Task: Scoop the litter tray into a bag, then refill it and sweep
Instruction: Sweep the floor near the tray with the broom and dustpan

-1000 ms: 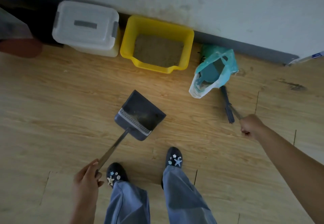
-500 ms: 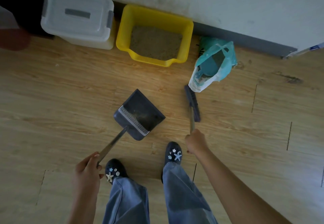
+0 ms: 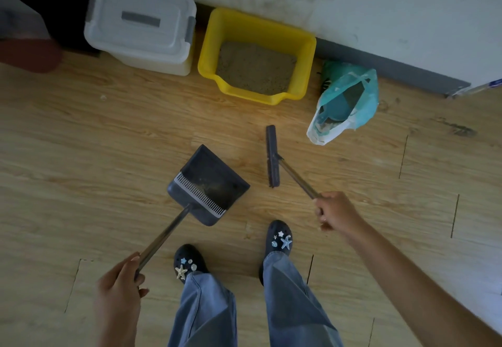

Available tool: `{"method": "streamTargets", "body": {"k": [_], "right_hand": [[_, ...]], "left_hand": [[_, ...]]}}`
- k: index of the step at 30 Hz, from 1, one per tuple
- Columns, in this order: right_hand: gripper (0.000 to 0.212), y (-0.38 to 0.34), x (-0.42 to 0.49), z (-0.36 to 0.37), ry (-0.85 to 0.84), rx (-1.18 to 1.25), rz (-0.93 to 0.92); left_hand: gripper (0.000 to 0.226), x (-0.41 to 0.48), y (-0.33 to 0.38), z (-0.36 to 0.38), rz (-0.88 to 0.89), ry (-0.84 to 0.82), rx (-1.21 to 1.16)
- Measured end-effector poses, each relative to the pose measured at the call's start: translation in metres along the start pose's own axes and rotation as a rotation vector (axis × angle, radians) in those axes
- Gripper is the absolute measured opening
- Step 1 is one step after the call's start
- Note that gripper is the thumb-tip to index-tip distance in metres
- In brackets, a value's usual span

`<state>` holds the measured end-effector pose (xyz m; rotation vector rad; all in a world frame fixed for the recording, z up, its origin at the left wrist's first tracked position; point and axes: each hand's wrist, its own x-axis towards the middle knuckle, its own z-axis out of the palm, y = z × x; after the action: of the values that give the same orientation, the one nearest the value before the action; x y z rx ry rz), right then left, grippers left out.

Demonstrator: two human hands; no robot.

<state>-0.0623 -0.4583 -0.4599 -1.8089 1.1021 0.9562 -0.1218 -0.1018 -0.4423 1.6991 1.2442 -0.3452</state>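
Note:
The yellow litter tray [image 3: 207, 47], filled with brownish litter, stands against the wall. A teal and white plastic bag [image 3: 364, 107] lies open to its right, holding a teal scoop and some litter. My left hand [image 3: 119, 289] grips the metal handle of a dark dustpan [image 3: 209, 183] that rests on the floor in front of my feet, with fine grit in it. My right hand [image 3: 332, 213] grips the handle of a dark broom [image 3: 272, 156], whose head touches the floor just right of the dustpan.
A white lidded storage box [image 3: 138, 23] stands left of the tray. A dark red object [image 3: 30, 55] is at the far left. The wall and grey skirting [image 3: 394, 66] run along the back. My two dark clogs [image 3: 278, 239] stand on the wooden floor [image 3: 95, 142].
The broom head has swung from beside the bag towards the dustpan, then shifted slightly right with my right hand. The dustpan and left hand stayed in place.

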Motion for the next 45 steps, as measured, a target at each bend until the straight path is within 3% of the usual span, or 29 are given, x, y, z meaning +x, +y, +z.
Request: {"method": "streamTargets", "body": {"k": [4, 13, 19, 32, 40, 45], "right_hand": [[0.016, -0.019, 0.0, -0.026, 0.079, 0.082, -0.036], [0.022, -0.068, 0.058, -0.005, 0.27, -0.182, 0.029], [0.032, -0.096, 0.033, 0.066, 0.19, -0.303, -0.026], [0.032, -0.089, -0.045, 0.211, -0.06, -0.475, -0.146], [0.011, -0.095, -0.069, 0.211, -0.132, -0.493, -0.162], [0.016, -0.113, -0.074, 0.179, -0.132, -0.578, -0.205]], "left_hand": [[0.02, 0.018, -0.003, -0.02, -0.003, 0.017, -0.01], [0.019, 0.063, -0.004, -0.051, -0.02, 0.058, -0.051], [0.019, 0.079, -0.004, -0.062, -0.037, 0.054, -0.064], [0.02, 0.086, -0.007, -0.084, -0.099, 0.036, -0.093], [0.027, 0.097, -0.014, -0.107, -0.139, 0.027, -0.084], [0.025, 0.097, -0.016, -0.12, -0.141, 0.026, -0.107]]}}
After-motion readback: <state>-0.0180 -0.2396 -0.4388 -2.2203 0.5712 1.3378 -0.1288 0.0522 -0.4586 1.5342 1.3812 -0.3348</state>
